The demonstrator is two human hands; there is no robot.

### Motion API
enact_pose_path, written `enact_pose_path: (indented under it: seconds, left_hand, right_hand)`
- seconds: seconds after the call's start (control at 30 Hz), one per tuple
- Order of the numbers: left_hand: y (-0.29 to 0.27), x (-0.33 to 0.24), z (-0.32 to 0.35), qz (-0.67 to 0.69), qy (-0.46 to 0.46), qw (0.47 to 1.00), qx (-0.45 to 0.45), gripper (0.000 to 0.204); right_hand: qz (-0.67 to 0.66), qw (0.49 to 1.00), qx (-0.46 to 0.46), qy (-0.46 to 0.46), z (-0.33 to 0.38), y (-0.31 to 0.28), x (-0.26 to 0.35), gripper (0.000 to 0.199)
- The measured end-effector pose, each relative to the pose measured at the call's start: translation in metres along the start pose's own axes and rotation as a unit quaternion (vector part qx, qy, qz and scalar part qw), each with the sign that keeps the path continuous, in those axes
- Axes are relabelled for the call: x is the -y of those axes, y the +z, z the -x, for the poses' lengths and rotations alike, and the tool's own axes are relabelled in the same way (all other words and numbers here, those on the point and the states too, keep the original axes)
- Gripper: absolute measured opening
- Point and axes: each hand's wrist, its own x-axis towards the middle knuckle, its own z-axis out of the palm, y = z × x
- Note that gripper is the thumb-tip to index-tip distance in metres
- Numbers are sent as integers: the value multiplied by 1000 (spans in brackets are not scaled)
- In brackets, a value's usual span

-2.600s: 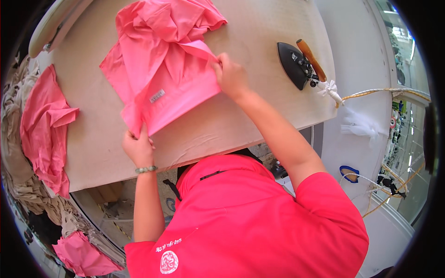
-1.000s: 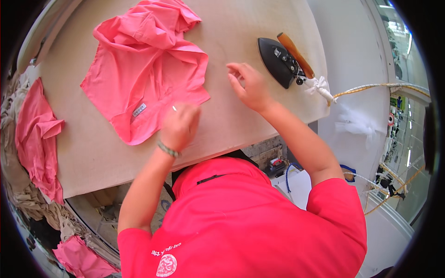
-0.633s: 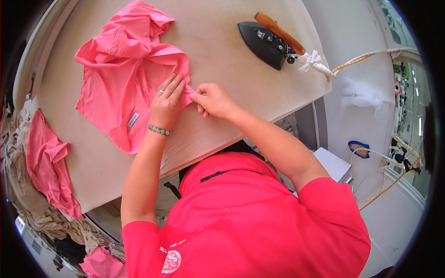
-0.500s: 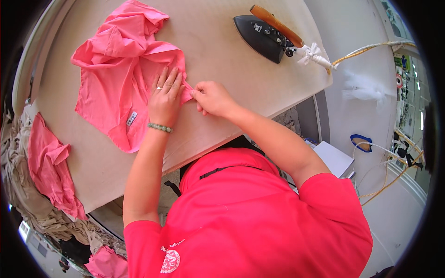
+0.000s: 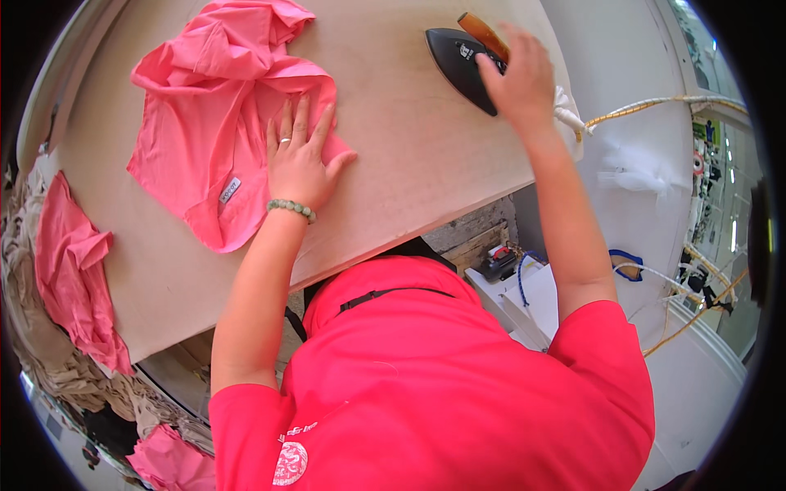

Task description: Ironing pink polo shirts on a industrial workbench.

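Observation:
A pink garment (image 5: 196,135) lies rumpled on the pale ironing table (image 5: 401,164), with a small white label near its lower part. My left hand (image 5: 301,159) rests flat on its right edge, fingers and thumb spread. At the far right stands a black iron (image 5: 458,69) with a brown wooden handle (image 5: 483,34). Over the back of that handle is my right hand (image 5: 524,86), thumb and fingers apart, not closed around it. Part of the handle is hidden behind the hand.
A white-wrapped cord (image 5: 630,110) runs from the iron off to the right. Another pink piece (image 5: 74,270) hangs over the table's left edge, beside heaped beige cloth (image 5: 24,295). A white box-like object (image 5: 528,303) sits below the table's front edge.
My right hand has let go of the garment's edge and moved up and right to the iron. The left hand has stayed on the cloth, its fingers now spread wider.

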Motion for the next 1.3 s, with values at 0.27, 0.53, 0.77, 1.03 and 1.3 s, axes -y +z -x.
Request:
enact_pose_path:
  seconds: [0.27, 0.53, 0.77, 1.03, 1.3]
  left_hand:
    - [-2, 0, 0, -6, -9, 1000, 19, 90]
    - [3, 2, 0, 11, -3, 1000, -2, 96]
    - [0, 13, 21, 83, 41, 994, -59, 100]
    - [-33, 73, 155, 103, -407, 847, -328, 71]
    - [-38, 78, 146, 190, -477, 808, -288, 33]
  right_hand:
    - [-92, 953, 277, 74, 28, -6, 42, 40]
    - [-205, 913, 352, 6, 20, -20, 102, 42]
    - [-197, 854, 478, -52, -18, -24, 125, 39]
    - [-187, 823, 534, -55, -11, -26, 150, 46]
    - [-175, 829, 525, -86, -6, -25, 192, 35]
